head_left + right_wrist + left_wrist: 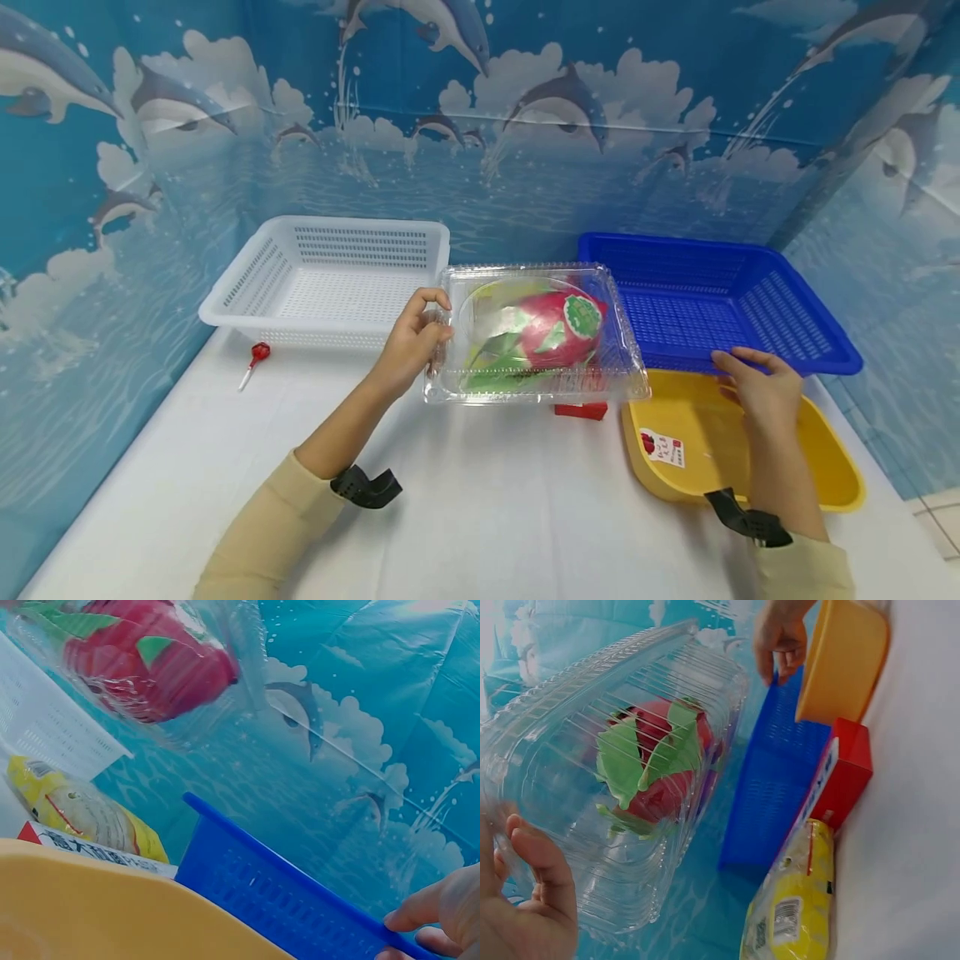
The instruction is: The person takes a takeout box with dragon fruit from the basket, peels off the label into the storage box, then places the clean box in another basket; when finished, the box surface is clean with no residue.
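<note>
My left hand (411,342) grips the left edge of a clear plastic clamshell box (536,268), lifted above the table and tilted. Inside lies a pink dragon fruit (558,333) with green scales and a round green sticker. In the left wrist view the curled fingers (544,859) are against the box's side. On the right, my right hand (767,400) pinches the near rim of a blue perforated basket (675,240). The right wrist view shows its fingers on both sides of that rim (360,911).
A yellow basin (667,483) with a white label stands in front of the blue basket. Partly hidden behind the clear box are a red box (581,411) and a yellow packet (802,900). A white basket (360,223) and a red lollipop (259,352) are on the left.
</note>
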A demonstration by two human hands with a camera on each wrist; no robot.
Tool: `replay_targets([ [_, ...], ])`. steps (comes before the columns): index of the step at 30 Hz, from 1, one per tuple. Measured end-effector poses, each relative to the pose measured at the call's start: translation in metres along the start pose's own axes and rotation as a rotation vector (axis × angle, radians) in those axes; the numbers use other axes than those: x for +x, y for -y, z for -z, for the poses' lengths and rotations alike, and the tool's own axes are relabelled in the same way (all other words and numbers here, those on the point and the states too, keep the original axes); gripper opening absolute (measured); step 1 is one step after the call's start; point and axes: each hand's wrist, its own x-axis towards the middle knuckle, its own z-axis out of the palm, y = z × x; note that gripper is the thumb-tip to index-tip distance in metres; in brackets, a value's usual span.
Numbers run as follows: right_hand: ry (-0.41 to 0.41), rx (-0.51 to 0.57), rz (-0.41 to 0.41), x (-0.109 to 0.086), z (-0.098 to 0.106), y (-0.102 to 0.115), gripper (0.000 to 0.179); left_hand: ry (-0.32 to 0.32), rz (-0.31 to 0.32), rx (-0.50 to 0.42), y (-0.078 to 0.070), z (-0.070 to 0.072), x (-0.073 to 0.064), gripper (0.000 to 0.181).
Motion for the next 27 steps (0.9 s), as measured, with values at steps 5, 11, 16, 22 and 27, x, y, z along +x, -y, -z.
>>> replay_targets([
  [5,-0.005,-0.022,0.007,0.001,-0.002,0.0,0.041,0.012,-0.029,-0.011,-0.002,-0.008,0.012,0.024],
  [11,-0.019,-0.029,-0.004,0.003,-0.003,0.0,0.04,0.039,-0.04,-0.045,-0.001,-0.021,0.028,0.021],
  [16,-0.022,-0.024,-0.003,0.003,-0.002,-0.001,0.04,0.054,-0.031,-0.07,0.001,-0.034,0.046,0.021],
  [22,-0.002,-0.017,0.007,0.003,0.0,0.0,0.034,0.067,-0.026,-0.106,0.001,-0.049,0.064,0.022],
  [27,0.0,-0.026,0.003,0.004,0.0,-0.001,0.029,0.093,-0.024,-0.139,0.002,-0.059,0.077,0.02],
])
